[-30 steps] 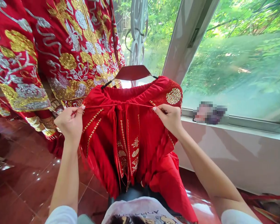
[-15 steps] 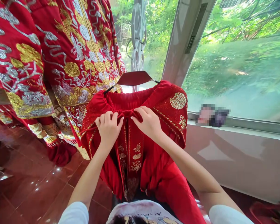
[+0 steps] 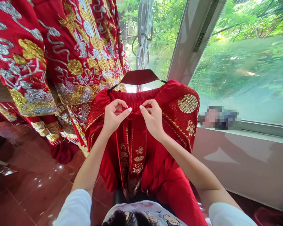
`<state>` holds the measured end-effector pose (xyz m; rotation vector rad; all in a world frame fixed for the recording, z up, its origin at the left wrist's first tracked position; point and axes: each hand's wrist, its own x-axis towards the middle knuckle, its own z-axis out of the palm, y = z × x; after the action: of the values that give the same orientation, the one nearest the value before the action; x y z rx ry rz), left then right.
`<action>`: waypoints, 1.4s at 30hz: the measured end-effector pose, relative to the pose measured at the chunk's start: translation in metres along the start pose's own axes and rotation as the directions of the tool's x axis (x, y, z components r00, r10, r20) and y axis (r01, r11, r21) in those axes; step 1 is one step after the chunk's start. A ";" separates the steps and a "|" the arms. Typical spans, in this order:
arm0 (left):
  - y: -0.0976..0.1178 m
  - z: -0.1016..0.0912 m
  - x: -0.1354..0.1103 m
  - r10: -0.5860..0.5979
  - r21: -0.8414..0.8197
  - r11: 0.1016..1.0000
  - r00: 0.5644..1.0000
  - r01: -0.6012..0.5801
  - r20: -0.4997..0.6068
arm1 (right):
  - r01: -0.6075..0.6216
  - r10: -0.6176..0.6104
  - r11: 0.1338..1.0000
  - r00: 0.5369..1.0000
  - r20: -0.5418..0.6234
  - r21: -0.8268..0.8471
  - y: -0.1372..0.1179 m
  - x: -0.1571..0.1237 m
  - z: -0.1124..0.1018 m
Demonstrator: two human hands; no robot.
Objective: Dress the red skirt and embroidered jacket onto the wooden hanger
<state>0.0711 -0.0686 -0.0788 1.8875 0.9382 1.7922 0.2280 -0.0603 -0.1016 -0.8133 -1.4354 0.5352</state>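
Observation:
A red skirt (image 3: 138,138) with gold embroidery and a gathered waistband hangs from a dark red hanger (image 3: 139,77). My left hand (image 3: 114,116) is closed in a pinch at the front of the waistband, thumb pointing right. Opposite it, my right hand (image 3: 153,117) pinches the same front edge, its thumb pointing left. A short stretch of red fabric runs between the two thumbs. The skirt's lower part drapes down over my lap.
To the left hangs a red jacket (image 3: 85,59) with heavy gold and silver embroidery. A window (image 3: 245,72) fills the right side, above a pale wall (image 3: 235,166). A blurred-out object (image 3: 219,117) lies on the sill. Shiny red tiles (image 3: 49,188) cover the floor.
Both hands have lifted slightly with the front of the waistband and now pinch it with thumbs up. The view has shifted a little.

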 end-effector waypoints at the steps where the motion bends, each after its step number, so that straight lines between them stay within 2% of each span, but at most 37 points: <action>1: 0.000 0.000 0.004 0.025 -0.026 0.999 0.999 -0.026 -0.047 | 0.000 0.000 1.000 1.000 0.000 0.007 -0.003 0.001 -0.005; 5: -0.003 -0.019 0.021 0.058 -0.077 0.994 0.983 -0.072 -0.173 | 0.050 -0.047 0.988 0.999 0.025 -0.146 -0.011 0.009 -0.034; 8: -0.009 -0.033 0.029 0.010 -0.177 0.983 0.972 -0.053 -0.234 | 0.116 -0.107 0.961 0.993 0.050 -0.252 -0.010 0.019 -0.048; 10: -0.015 -0.039 0.034 -0.030 -0.276 0.960 0.964 -0.046 -0.263 | 0.139 -0.109 0.956 0.986 0.128 -0.258 -0.009 0.025 -0.050; 13: -0.023 -0.048 0.037 -0.040 -0.361 0.932 0.981 -0.031 -0.188 | 0.144 -0.064 0.945 0.962 0.265 -0.293 -0.006 0.031 -0.049; 15: -0.022 -0.056 0.035 0.033 -0.241 0.969 0.996 -0.052 -0.085 | 0.136 -0.014 0.935 0.937 0.348 -0.328 -0.006 0.035 -0.051; 16: -0.020 -0.061 0.033 0.080 -0.089 0.993 0.997 -0.081 -0.019 | 0.128 0.015 0.936 0.916 0.401 -0.329 -0.006 0.037 -0.053; 17: -0.016 -0.065 0.030 0.119 0.115 0.986 0.991 -0.125 0.052 | 0.114 0.050 0.941 0.884 0.465 -0.319 -0.007 0.040 -0.055; 18: -0.012 -0.068 0.026 0.147 0.336 0.925 0.983 -0.177 0.114 | 0.094 0.086 0.949 0.840 0.535 -0.299 -0.009 0.043 -0.058; 20: -0.003 -0.070 0.019 0.192 0.681 0.684 0.965 -0.261 0.177 | 0.044 0.139 0.969 0.719 0.680 -0.245 -0.015 0.050 -0.062; 22: 0.004 -0.062 0.014 0.281 0.829 0.486 0.948 -0.278 0.153 | -0.018 0.133 0.989 0.574 0.808 -0.150 -0.020 0.054 -0.063; 23: 0.005 -0.056 0.013 0.334 0.857 0.444 0.936 -0.261 0.112 | -0.056 0.098 0.995 0.512 0.853 -0.081 -0.021 0.056 -0.061; 24: 0.006 -0.048 0.012 0.382 0.868 0.437 0.922 -0.236 0.058 | -0.096 0.046 0.995 0.480 0.876 0.000 -0.022 0.057 -0.058; 25: 0.005 -0.039 0.012 0.421 0.865 0.458 0.907 -0.204 -0.009 | -0.131 -0.006 0.988 0.489 0.873 0.080 -0.021 0.057 -0.053; 26: 0.005 -0.029 0.012 0.454 0.848 0.501 0.887 -0.171 -0.090 | -0.152 -0.048 0.977 0.534 0.844 0.152 -0.019 0.056 -0.048; 28: 0.003 -0.011 0.013 0.480 0.759 0.636 0.843 -0.142 -0.243 | -0.127 -0.092 0.962 0.685 0.723 0.242 -0.015 0.053 -0.037; 29: 0.002 -0.003 0.013 0.459 0.682 0.715 0.839 -0.155 -0.290 | -0.086 -0.098 0.965 0.760 0.643 0.249 -0.013 0.051 -0.032; 31: 0.001 0.010 0.012 0.356 0.469 0.863 0.885 -0.188 -0.301 | 0.012 -0.107 0.982 0.863 0.494 0.191 -0.010 0.045 -0.023; 33: -0.001 0.017 0.010 0.190 0.247 0.959 0.962 -0.139 -0.196 | 0.113 -0.141 0.989 0.916 0.375 0.096 -0.007 0.040 -0.014; 35: -0.003 0.020 0.009 0.038 0.107 0.994 0.996 -0.029 -0.076 | 0.212 -0.208 0.977 0.934 0.292 0.016 -0.002 0.035 -0.007; 37: -0.006 0.019 0.008 -0.052 0.040 0.998 0.999 0.053 -0.015 | 0.315 -0.292 0.948 0.919 0.266 -0.049 0.004 0.032 -0.002; 39: -0.009 0.018 0.008 -0.073 0.011 0.997 0.997 0.073 0.004 | 0.405 -0.357 0.907 0.885 0.300 -0.115 0.010 0.030 0.001; 42: -0.014 0.016 0.007 -0.043 0.040 0.998 0.999 0.042 0.026 | 0.491 -0.404 0.852 0.838 0.366 -0.185 0.018 0.029 0.001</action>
<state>0.0832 -0.0508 -0.0852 1.8960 1.0030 1.7321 0.2322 -0.0267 -0.0968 -0.5793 -1.9610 0.0990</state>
